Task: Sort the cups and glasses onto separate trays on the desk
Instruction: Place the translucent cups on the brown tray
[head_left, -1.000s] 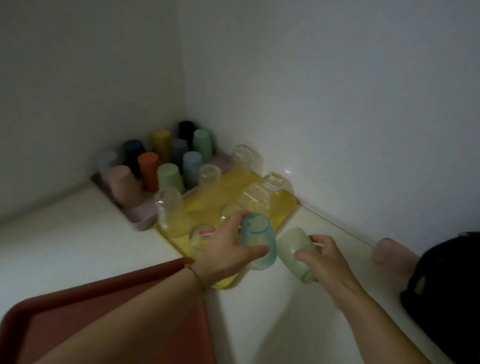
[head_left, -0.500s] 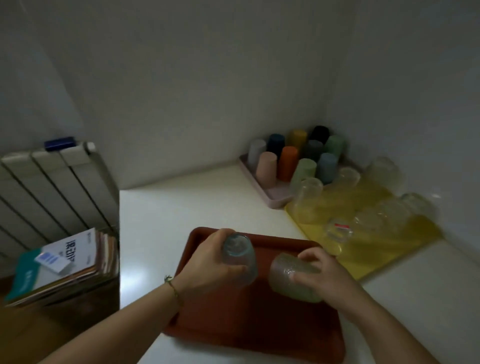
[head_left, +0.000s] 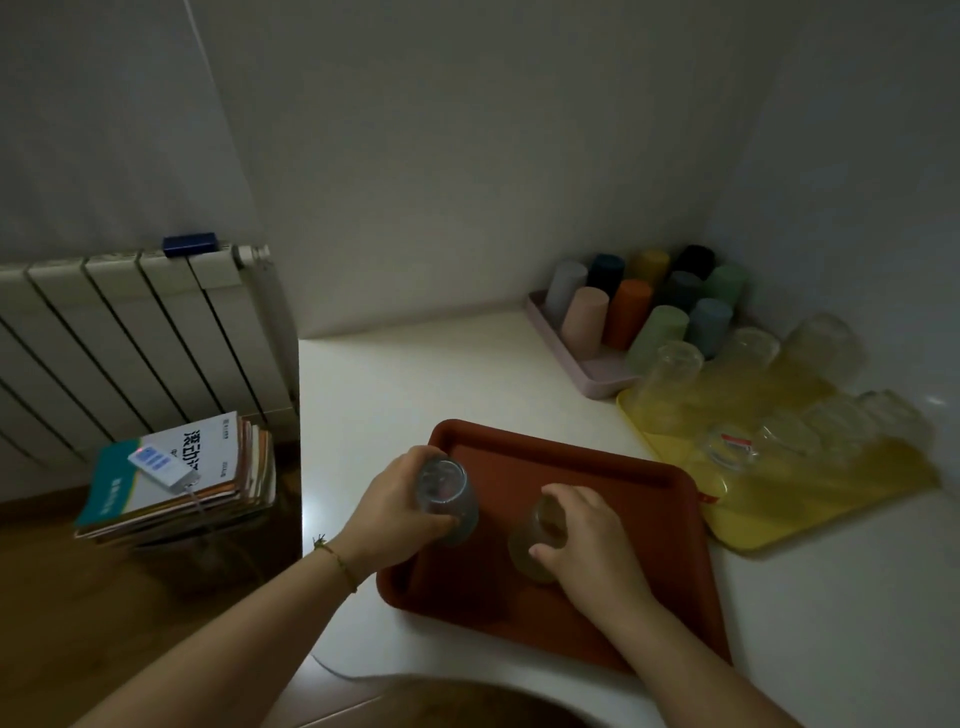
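My left hand (head_left: 396, 512) grips a bluish tinted glass (head_left: 447, 499) held just over the red-brown tray (head_left: 571, 457) on the white desk. My right hand (head_left: 587, 535) grips a greenish tinted glass (head_left: 535, 540) that stands on or just above the same tray, right of the first one. At the back right corner, a pink tray (head_left: 592, 371) carries several coloured plastic cups (head_left: 628, 314) turned upside down. Beside it, a yellow tray (head_left: 810, 514) carries several clear glasses (head_left: 670, 384), also upside down.
The desk's left edge (head_left: 301, 467) drops off beside a white radiator (head_left: 130, 338). A stack of books (head_left: 176, 478) with a small white device on top lies on the floor there. Walls close in the desk behind and to the right.
Both hands carried the two tinted glasses from beside the yellow tray leftward over the red-brown tray and lowered them. The view swung left, so the radiator and books came into sight.
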